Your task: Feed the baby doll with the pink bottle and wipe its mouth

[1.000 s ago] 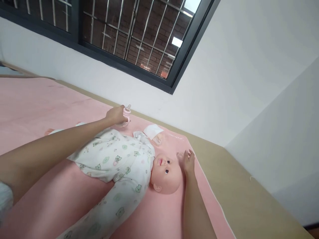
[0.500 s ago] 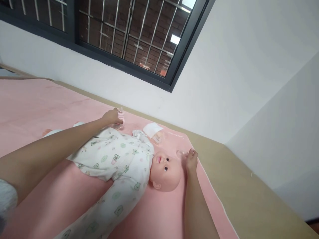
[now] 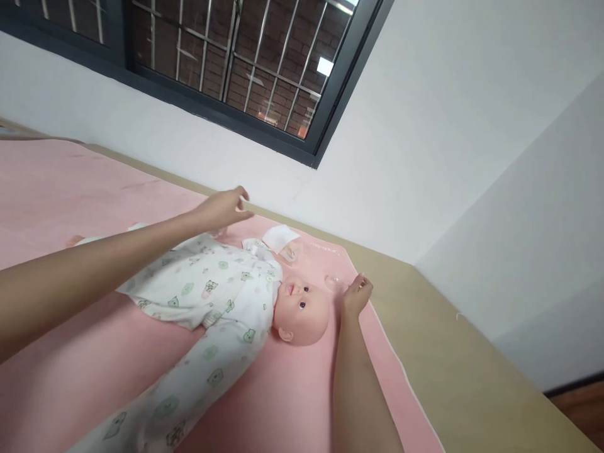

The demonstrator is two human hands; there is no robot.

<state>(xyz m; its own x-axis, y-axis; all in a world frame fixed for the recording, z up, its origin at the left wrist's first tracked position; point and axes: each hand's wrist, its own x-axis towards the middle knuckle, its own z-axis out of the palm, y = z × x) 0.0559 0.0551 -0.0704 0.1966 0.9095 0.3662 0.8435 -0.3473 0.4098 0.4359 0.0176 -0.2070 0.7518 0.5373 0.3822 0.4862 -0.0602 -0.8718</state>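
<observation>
A baby doll (image 3: 302, 311) in white pyjamas with a green animal print lies on its back on a pink mat (image 3: 278, 396). My left hand (image 3: 225, 209) is raised over the doll's far side, thumb and fingers apart, with nothing between them. Only a sliver of the clear baby bottle (image 3: 221, 233) shows below this hand; the rest is hidden. Beyond the top of the doll's head, my right hand (image 3: 356, 296) rests by the mat's edge, fingers curled; what they hold, if anything, is hidden. Just left of it lies a small clear object (image 3: 331, 281), its kind unclear.
A white square of tissue or cloth (image 3: 281, 238) lies beside the doll's arm, partly over a clear item (image 3: 289, 253). A tan surface (image 3: 453, 377) shows past the mat's right edge. Behind stand a white wall (image 3: 377, 189) and a dark-framed barred window (image 3: 264, 63).
My left hand has let go of the baby bottle, opened and risen to the right. My right hand has its fingers more curled beside the clear object. The view has shifted slightly.
</observation>
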